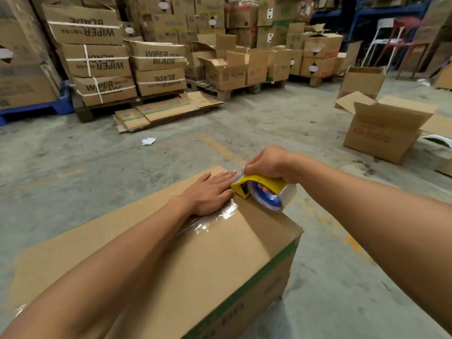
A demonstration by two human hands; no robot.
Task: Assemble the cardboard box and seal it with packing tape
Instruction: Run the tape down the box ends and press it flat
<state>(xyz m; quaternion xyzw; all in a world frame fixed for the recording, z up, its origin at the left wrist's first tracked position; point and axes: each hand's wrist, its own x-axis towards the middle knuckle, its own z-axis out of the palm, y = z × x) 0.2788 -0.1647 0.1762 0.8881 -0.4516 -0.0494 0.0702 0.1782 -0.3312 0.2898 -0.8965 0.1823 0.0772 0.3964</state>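
A large brown cardboard box [200, 260] with a green stripe on its side stands on the floor in front of me, its top flaps closed. A strip of clear packing tape [208, 222] shines along the top seam. My left hand [210, 192] lies flat, fingers together, on the tape near the box's far edge. My right hand [267, 165] grips a yellow tape dispenser [259, 188] holding a roll with a blue core. The dispenser's front end rests at the far edge of the box, right beside my left fingertips.
The floor is grey concrete [122, 155]. Flattened cartons [166, 110] lie ahead by a pallet of "WIPER BLADE" boxes [102, 62]. An open box [384, 130] stands to the right. A crumpled white scrap [148, 141] lies on the floor. Chairs [401, 37] stand at the back right.
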